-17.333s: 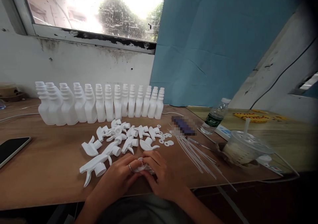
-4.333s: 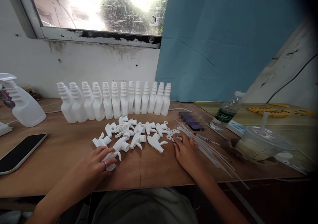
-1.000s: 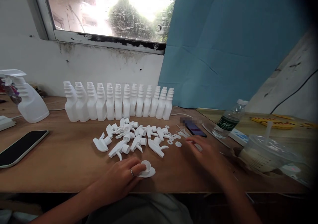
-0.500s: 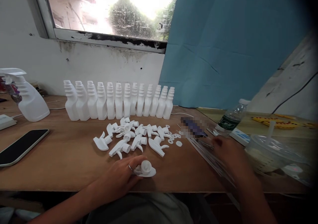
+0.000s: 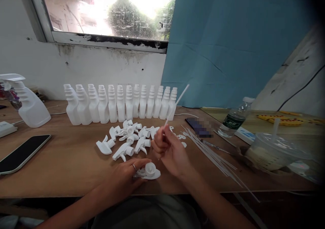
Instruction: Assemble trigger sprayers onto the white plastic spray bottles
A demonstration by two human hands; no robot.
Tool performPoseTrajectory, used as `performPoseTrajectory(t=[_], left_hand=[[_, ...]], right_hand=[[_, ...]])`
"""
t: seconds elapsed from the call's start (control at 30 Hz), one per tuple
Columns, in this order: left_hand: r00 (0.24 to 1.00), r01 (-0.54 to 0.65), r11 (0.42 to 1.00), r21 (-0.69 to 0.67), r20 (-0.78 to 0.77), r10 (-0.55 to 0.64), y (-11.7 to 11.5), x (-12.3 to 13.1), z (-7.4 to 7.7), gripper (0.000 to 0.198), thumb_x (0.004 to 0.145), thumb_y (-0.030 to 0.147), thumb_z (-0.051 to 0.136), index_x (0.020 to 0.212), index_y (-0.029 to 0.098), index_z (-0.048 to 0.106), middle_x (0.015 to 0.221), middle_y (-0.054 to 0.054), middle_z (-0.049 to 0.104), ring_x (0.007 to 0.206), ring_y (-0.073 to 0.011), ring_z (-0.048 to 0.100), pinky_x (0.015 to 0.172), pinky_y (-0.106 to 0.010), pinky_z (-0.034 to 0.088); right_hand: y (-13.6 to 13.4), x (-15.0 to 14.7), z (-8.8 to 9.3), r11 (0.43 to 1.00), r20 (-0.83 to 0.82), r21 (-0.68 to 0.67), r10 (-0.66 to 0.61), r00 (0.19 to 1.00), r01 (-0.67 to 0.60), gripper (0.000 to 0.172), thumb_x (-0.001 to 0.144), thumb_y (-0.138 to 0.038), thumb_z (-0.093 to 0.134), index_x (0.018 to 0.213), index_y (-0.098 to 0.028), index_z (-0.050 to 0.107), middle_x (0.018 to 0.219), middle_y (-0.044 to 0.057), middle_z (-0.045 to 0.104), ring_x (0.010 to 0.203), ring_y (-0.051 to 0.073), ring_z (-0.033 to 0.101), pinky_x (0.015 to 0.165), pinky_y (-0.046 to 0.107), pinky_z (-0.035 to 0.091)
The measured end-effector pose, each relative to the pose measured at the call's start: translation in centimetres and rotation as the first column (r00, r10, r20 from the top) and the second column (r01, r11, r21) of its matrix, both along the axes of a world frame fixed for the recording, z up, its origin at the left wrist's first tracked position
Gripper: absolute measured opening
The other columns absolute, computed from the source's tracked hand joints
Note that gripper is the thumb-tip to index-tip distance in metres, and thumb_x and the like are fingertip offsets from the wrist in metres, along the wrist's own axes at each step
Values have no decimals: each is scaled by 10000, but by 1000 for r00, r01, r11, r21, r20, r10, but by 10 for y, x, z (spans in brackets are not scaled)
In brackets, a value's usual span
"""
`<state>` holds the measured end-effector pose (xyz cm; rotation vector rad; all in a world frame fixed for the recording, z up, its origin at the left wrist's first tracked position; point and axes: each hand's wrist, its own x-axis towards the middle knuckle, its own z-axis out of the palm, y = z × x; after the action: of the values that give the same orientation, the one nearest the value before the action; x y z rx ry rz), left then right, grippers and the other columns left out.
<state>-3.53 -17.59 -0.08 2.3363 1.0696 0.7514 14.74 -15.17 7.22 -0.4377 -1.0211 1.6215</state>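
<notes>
My left hand (image 5: 124, 177) rests on the wooden table (image 5: 63, 168) with its fingers closed round a white spray trigger head (image 5: 149, 171) that lies cap-up. My right hand (image 5: 169, 151) is raised just above it and pinches a thin white dip tube (image 5: 176, 104), which slants up to the right. A pile of loose white trigger heads (image 5: 129, 139) lies just beyond my hands. Behind it stands a row of several white bottles (image 5: 122, 102) without caps.
A bundle of dip tubes (image 5: 215, 156) and small white washers (image 5: 181, 137) lie to the right. Farther right are a phone (image 5: 199, 127), a water bottle (image 5: 235, 119) and a lidded plastic cup (image 5: 271, 151). At the left are a black phone (image 5: 21, 153) and an assembled spray bottle (image 5: 26, 102).
My right hand has come back from the tube bundle at the right with one dip tube pinched in it. My left hand has kept hold of the trigger head.
</notes>
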Motion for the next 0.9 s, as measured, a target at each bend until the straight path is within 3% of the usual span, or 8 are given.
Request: performPoseTrajectory(t=[0.1,0.23,0.63,0.9], left_hand=[[1000,8,1000,22,-4,-8,0,-1,-2,505,842,167,636,1318,274,506,1224,-24,654,1076,-175,637,937,-283,509],[999,-4,999,43,-51,7,0,0,-3,485,836,160,630,1299,247,513,1181,-39,668,1041,-184,648,898,-290,525],[999,2,998,57,-44,1,0,3,5,312,837,167,611,1139,226,560,1095,-29,686,982,-186,658,839,-271,525],[1000,-1,1000,31,-14,1,2,-1,-5,259,849,204,619,1103,209,567,1093,-43,678,982,-196,647,851,-291,517]], right_hand=[[0,-6,-10,988,-85,-71,134,987,-140,563,858,-561,588,555,-194,289,495,-82,171,435,69,146,402,209,136],[1,-8,-18,974,-131,-99,191,973,-205,600,859,-568,570,541,-204,215,460,-84,146,404,68,110,380,219,100],[-5,-15,-21,978,-72,-65,191,979,-196,646,825,-619,582,509,-209,196,420,-96,144,371,48,107,353,199,92],[-4,-23,-29,991,37,-73,115,993,-112,633,788,-632,627,499,-212,252,380,-116,175,315,23,111,312,167,69]])
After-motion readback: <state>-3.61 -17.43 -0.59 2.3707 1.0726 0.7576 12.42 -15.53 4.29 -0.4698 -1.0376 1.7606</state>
